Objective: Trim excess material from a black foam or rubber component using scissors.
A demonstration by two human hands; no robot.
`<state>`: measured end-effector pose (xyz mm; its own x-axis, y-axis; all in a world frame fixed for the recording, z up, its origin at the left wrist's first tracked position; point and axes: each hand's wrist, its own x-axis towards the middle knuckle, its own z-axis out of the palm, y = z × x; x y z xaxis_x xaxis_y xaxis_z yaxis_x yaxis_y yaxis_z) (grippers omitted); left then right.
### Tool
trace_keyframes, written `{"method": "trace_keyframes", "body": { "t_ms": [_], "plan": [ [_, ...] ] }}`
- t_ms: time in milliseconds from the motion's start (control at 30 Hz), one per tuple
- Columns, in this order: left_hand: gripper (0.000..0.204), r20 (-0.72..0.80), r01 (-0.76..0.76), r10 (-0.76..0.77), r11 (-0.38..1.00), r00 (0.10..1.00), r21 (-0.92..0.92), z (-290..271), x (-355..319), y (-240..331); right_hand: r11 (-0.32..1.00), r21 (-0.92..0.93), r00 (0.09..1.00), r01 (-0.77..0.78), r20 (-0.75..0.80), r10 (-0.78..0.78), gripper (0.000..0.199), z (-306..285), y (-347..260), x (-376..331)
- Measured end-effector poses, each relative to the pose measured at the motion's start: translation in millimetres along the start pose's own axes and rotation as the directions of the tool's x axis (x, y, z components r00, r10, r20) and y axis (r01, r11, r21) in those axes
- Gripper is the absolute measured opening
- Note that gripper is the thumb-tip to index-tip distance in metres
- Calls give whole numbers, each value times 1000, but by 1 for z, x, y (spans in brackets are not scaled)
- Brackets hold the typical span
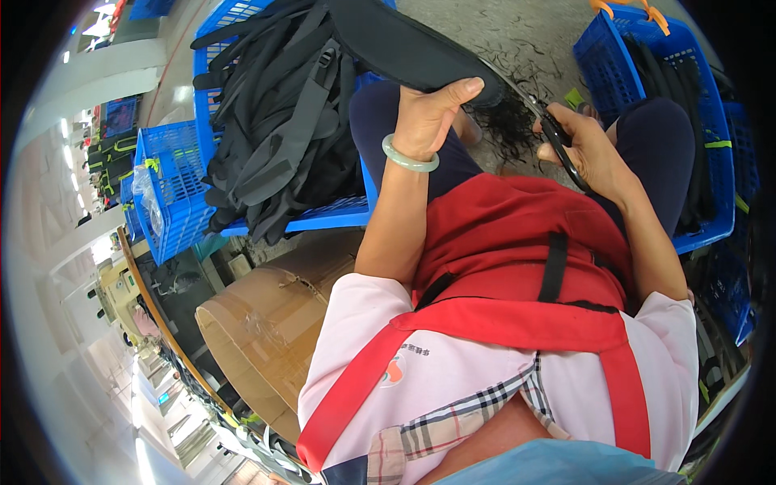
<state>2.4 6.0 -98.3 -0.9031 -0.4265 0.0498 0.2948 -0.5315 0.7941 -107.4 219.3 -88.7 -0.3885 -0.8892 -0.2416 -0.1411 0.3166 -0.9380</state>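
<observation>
My left hand, with a pale green bangle at the wrist, grips the lower edge of a wide black padded strap, thumb on top. The strap runs up and out past the upper edge of the view. In my right hand is a pair of scissors with black handles, the fingers wrapped round them. Their metal blades lie along the strap's right-hand edge; whether they touch it I cannot tell. Thin black trimmings are scattered on the floor below, between my knees.
To the left, a blue plastic crate is heaped with black straps. A smaller blue basket stands beside it. At the right is another blue crate with black pieces inside. A cardboard box sits at my left side.
</observation>
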Motion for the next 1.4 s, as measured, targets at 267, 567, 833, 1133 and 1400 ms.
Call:
{"method": "trace_keyframes", "body": {
  "t_ms": [267, 567, 833, 1133, 1400],
  "plan": [
    [25, 19, 78, -80, 993, 997, 84, -4, -6, -5, 998, -56, 999, -28, 18, 29, 54, -4, -10, -3],
    [18, -15, 59, -59, 998, 998, -20, 3, -5, -1, 986, -119, 993, 117, 13, -116, 76, -1, -11, -6],
    [18, -7, 90, -91, 995, 996, -45, 0, -4, -4, 999, -40, 1000, -18, 24, 19, 56, 2, 2, -3],
    [18, -22, 90, -91, 994, 996, -64, 3, -6, -6, 996, -79, 999, -39, -31, 37, 56, 5, 0, -3],
    [19, -49, 94, -97, 994, 994, -59, 2, -8, -10, 992, -119, 993, 53, -100, -65, 57, 18, -2, -1]
  ]
}}
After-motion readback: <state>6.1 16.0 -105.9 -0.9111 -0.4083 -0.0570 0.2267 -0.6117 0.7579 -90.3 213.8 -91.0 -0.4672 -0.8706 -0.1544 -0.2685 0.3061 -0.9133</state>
